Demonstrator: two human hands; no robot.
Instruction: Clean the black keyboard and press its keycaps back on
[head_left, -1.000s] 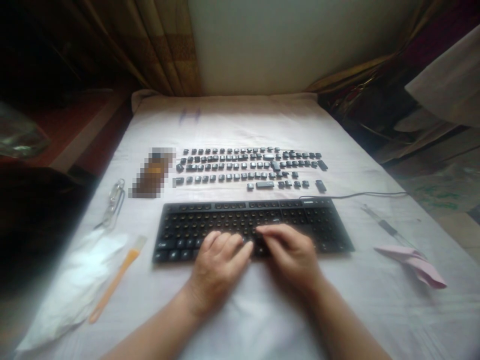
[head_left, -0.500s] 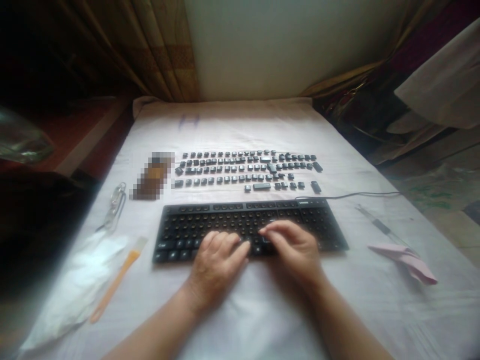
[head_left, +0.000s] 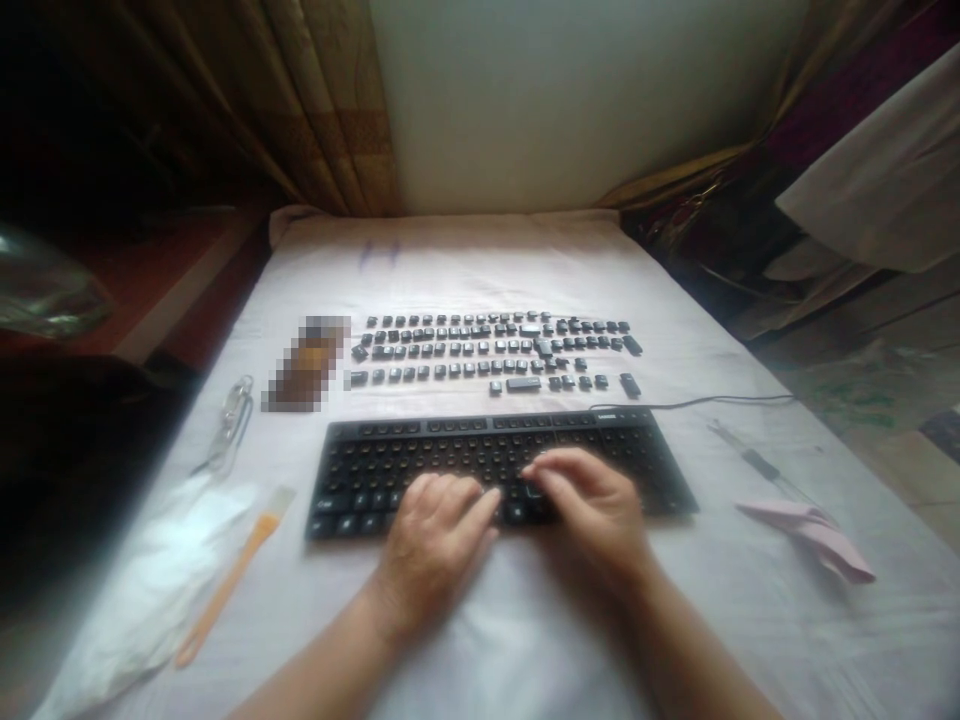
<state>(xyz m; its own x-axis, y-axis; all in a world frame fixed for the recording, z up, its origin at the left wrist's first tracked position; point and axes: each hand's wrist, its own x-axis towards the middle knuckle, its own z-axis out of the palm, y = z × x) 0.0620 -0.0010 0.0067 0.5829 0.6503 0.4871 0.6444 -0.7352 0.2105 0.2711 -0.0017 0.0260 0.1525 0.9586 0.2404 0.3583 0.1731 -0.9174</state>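
A black keyboard (head_left: 465, 427) lies in front of me, most of its key positions bare of caps, with caps fitted along the lower left rows. My left hand (head_left: 435, 520) rests palm down over its front edge, fingers lying on the lower keys and thumb stretched out. At the right of centre, my right hand (head_left: 592, 500) is above the lower rows with thumb and forefinger pinched together. Whatever sits between those fingertips is too small to make out. Behind the keyboard, loose black keycaps (head_left: 439, 349) are laid out in several rows, among them a long keycap (head_left: 523, 384).
Left of the keyboard are an orange-handled brush (head_left: 229, 585), a white cloth or bag (head_left: 142, 590) and a pair of glasses (head_left: 234, 405). A blurred-out brown item (head_left: 304, 365) lies behind. To the right are a cable (head_left: 720, 401), a thin tool (head_left: 757, 462) and a pink cloth (head_left: 814, 535).
The whole view has shifted slightly, so the table sits a little lower in the picture. Both hands keep nearly the same places on the keyboard.
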